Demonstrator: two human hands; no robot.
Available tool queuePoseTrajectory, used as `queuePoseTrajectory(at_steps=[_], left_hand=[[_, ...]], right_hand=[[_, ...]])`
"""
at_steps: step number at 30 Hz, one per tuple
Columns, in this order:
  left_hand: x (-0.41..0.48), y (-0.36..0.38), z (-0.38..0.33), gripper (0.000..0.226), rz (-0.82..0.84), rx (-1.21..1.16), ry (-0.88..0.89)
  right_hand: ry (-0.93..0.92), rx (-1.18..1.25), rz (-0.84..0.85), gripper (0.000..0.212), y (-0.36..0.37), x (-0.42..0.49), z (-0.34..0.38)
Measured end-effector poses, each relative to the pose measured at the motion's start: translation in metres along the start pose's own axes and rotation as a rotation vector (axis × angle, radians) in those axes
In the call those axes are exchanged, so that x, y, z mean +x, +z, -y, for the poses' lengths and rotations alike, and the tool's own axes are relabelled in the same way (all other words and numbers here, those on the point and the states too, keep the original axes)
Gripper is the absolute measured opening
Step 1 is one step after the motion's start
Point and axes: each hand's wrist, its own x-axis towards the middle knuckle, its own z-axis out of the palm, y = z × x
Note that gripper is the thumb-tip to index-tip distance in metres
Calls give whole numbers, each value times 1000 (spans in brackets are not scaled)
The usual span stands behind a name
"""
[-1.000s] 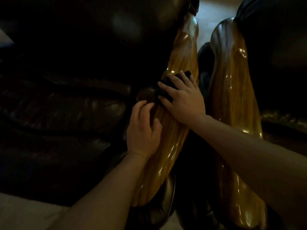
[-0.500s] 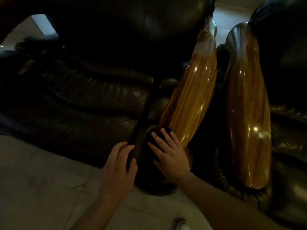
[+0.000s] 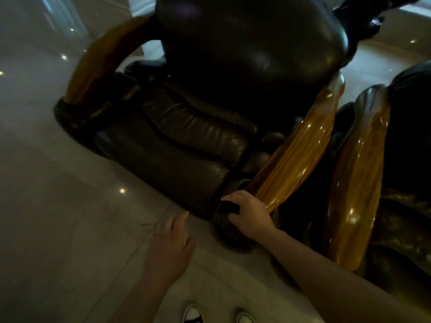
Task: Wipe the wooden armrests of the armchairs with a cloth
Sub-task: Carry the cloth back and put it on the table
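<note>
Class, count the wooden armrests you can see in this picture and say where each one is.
3: left armrest on the chair's far side, middle armrest above the right hand, right armrest on the neighbouring chair. Others may be hidden.

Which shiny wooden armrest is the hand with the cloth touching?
The middle armrest, on the near side of the big chair. The right hand presses the dark cloth at its lower end; the other two armrests stand untouched.

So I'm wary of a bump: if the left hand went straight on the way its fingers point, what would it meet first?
Probably the dark leather seat front of the armchair, just beyond the left hand; depth is unclear.
</note>
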Motion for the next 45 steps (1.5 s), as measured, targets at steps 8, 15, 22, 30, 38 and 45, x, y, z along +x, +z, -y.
queuePoseTrajectory(at_steps=[8, 15, 22, 30, 38, 45], left_hand=[[-89, -82, -49, 61, -137, 158, -118], [-151, -94, -76, 63, -150, 201, -285], [-200, -109, -86, 66, -196, 202, -414], [-256, -125, -70, 67, -261, 194, -533], [-333, -143, -32, 67, -324, 185, -610], [-409, -159, -4, 66, -373, 167, -641]], right_hand=[[-109, -33, 162, 47, -75, -35, 91], [-197, -33, 230, 43, -114, -69, 124], [-282, -66, 260, 38, -128, -91, 151], [-436, -98, 293, 36, -118, -123, 211], [-533, -119, 320, 34, -87, -166, 270], [-588, -151, 329, 29, -56, -218, 322]])
